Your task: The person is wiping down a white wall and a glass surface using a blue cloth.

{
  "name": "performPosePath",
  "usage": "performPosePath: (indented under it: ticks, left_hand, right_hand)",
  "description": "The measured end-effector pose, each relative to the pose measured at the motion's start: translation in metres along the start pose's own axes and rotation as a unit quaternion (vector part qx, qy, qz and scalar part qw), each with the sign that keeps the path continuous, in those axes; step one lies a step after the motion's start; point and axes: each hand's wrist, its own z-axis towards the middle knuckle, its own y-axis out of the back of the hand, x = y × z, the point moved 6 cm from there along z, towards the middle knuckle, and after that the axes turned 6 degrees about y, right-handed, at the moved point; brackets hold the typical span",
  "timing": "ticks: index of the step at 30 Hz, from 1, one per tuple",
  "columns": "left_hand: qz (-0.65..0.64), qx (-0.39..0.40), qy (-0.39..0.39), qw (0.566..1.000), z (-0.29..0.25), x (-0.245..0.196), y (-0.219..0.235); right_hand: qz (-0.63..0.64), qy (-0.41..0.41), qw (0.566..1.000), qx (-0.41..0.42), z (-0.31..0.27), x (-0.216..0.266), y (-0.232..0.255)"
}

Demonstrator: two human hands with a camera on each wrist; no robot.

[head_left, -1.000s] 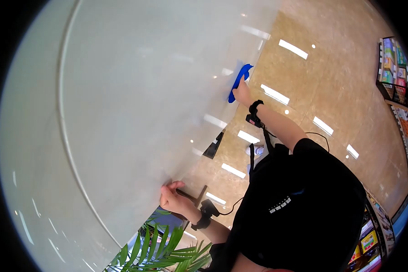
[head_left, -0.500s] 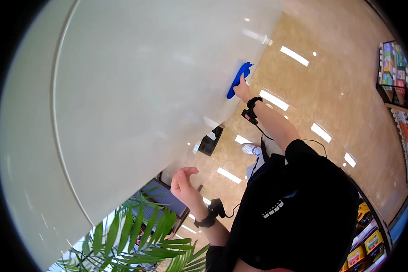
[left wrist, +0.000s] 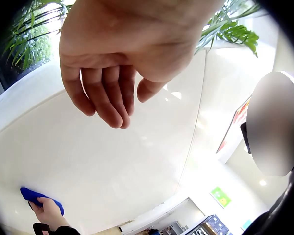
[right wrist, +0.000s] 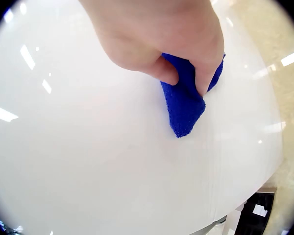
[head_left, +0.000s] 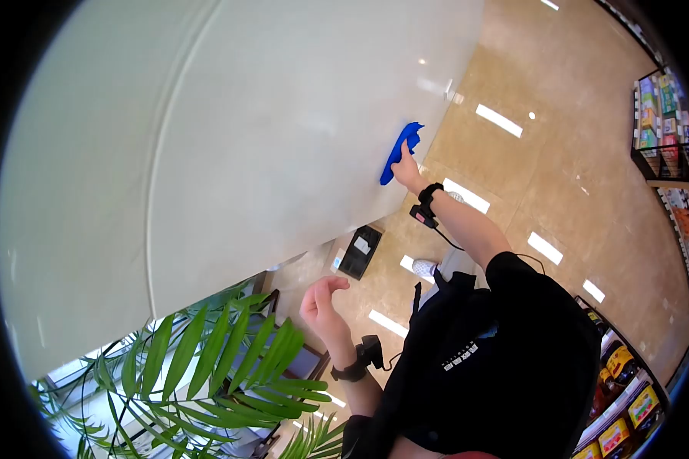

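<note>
My right hand (head_left: 408, 171) grips a bunched blue cloth (right wrist: 183, 115) against a large glossy white surface (head_left: 283, 145), near its right edge. In the right wrist view, thumb and fingers pinch the cloth, and its lower corner lies on the surface. My left hand (head_left: 325, 310) is held in the air just off the surface's lower edge, fingers loosely bent with nothing in them. The left wrist view shows this hand's palm side and hanging fingers (left wrist: 108, 105) in front of the white surface, with the cloth and right hand far below.
A leafy green plant (head_left: 214, 352) stands beside the lower edge of the surface, left of my left hand. On the tan floor lies a black box (head_left: 361, 252) with a white label. Stocked shelves (head_left: 662, 122) stand at the far right, and another stocked shelf (head_left: 624, 398) is at lower right.
My left hand has come away from the surface's edge and moved right. My right hand keeps hold of the cloth, which shifts slightly down in view. The head view has turned, showing more plant.
</note>
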Motion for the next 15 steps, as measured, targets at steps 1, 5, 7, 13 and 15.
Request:
performPosePath:
  ticks: [1, 5, 7, 13, 15]
  left_hand:
    - [-0.013, 0.007, -0.003, 1.0, 0.002, -0.001, -0.001]
    - [-0.036, 0.011, -0.007, 0.999, 0.002, -0.006, 0.001]
    - [-0.046, 0.017, -0.017, 0.999, 0.001, -0.01, 0.003]
    - [-0.091, 0.064, -0.028, 0.993, -0.006, -0.003, -0.001]
    - [-0.096, 0.086, -0.03, 0.991, -0.005, 0.002, -0.003]
  right_hand:
    - [-0.004, 0.029, 1.0, -0.004, -0.004, 0.018, 0.004]
    - [-0.044, 0.178, 0.982, -0.05, -0.016, 0.08, 0.02]
    - [-0.039, 0.189, 0.979, -0.072, -0.034, 0.132, 0.034]
    - [-0.047, 0.303, 0.946, -0.102, -0.087, 0.264, 0.063]
    - [-0.061, 0.356, 0.926, -0.108, -0.107, 0.301, 0.068]
